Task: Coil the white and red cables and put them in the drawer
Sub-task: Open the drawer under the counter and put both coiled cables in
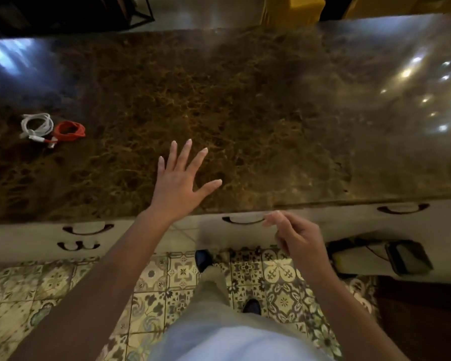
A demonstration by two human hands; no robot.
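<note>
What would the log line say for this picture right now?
white cable: coiled on counter | red cable: coiled beside it | left hand: open, empty | right hand: near drawer handle

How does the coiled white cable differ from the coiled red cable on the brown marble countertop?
The coiled white cable lies left of the coiled red cable. The white coil looks looser and rounder; the red coil looks tighter and flatter. The white cable's plug ends stick out toward the counter's front edge; the red cable's plug has a white tip. Both rest untouched on the brown marble countertop, side by side.
</note>
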